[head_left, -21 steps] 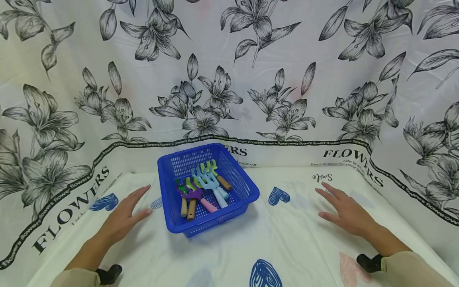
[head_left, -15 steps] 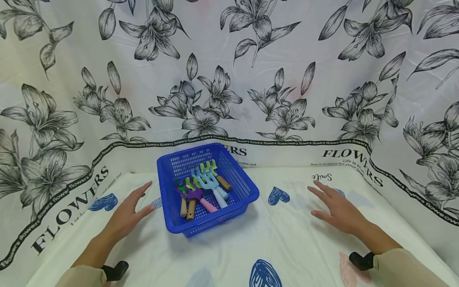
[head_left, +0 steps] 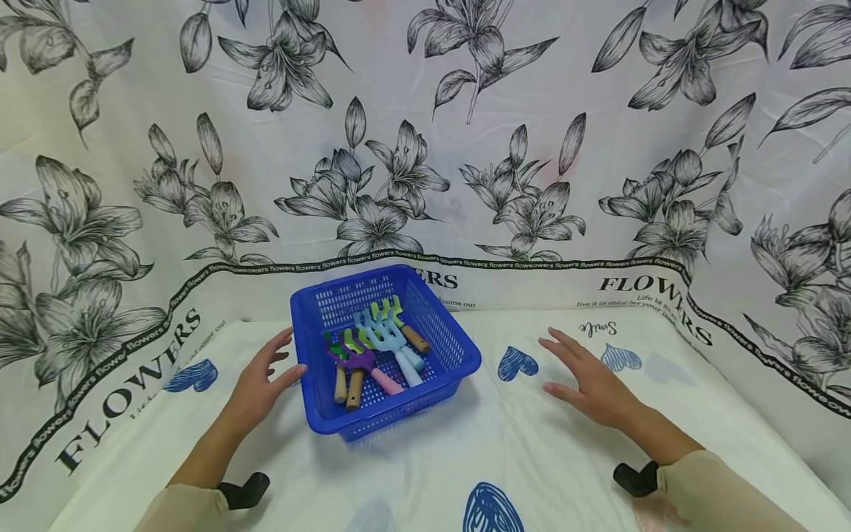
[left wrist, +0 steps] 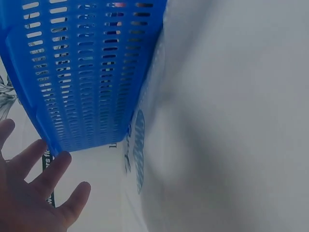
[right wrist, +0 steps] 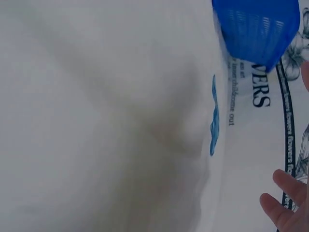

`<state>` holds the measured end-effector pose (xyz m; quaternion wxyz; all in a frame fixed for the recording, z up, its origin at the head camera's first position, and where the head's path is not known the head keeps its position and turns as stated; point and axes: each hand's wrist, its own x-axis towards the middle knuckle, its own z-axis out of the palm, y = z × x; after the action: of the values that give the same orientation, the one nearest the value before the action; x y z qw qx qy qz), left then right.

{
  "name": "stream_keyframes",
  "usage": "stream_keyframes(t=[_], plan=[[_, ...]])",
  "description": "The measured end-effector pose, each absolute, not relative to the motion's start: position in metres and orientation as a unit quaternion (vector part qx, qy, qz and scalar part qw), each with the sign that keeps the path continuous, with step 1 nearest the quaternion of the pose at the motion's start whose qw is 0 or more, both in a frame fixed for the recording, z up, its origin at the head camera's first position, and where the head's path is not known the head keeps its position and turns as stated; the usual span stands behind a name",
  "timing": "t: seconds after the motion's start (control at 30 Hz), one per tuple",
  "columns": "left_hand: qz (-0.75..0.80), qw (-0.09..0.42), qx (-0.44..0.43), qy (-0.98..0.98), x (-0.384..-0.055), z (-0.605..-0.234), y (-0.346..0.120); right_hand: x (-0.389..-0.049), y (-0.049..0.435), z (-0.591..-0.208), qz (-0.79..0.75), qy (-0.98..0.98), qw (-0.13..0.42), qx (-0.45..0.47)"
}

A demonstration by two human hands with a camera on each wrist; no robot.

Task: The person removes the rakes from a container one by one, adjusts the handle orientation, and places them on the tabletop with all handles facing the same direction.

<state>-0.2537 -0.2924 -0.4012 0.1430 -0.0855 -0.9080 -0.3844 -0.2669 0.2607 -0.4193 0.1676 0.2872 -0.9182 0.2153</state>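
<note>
A blue plastic basket point(head_left: 392, 421) with slotted walls sits left of the middle of the table. Inside lie several small garden hand forks: a purple fork point(head_left: 360, 360) with a pink handle, light blue forks point(head_left: 391, 341) and green ones with wooden handles point(head_left: 355, 388). My left hand point(head_left: 261, 388) is spread just beside the basket's left wall, with nothing in it; whether its fingertips touch the rim I cannot tell. My right hand point(head_left: 592, 384) hovers over the cloth to the right, apart from the basket, fingers extended and holding nothing. Some forks overlap and partly hide one another.
A white cloth point(head_left: 425, 480) printed with blue hearts covers the table. Behind the basket, a flower-printed curtain point(head_left: 505, 185) closes off the back and sides. Black wrist straps point(head_left: 244, 490) show at both sleeves.
Both hands have moved inward: the left one rightward to the basket's left side, the right one leftward over the cloth. The basket and the forks have stayed in place.
</note>
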Motion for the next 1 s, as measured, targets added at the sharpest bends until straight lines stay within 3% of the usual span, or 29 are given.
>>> stream_keyframes(t=[0.5, 1.0], plan=[[-0.443, 0.128, -0.047, -0.886, -0.257, -0.409, -0.28, -0.269, 0.214, -0.414, 0.311, -0.896, 0.176, 0.264], [-0.502, 0.121, -0.005, -0.856, -0.263, -0.404, -0.262, -0.272, 0.185, -0.391, 0.323, -0.88, 0.166, 0.305]])
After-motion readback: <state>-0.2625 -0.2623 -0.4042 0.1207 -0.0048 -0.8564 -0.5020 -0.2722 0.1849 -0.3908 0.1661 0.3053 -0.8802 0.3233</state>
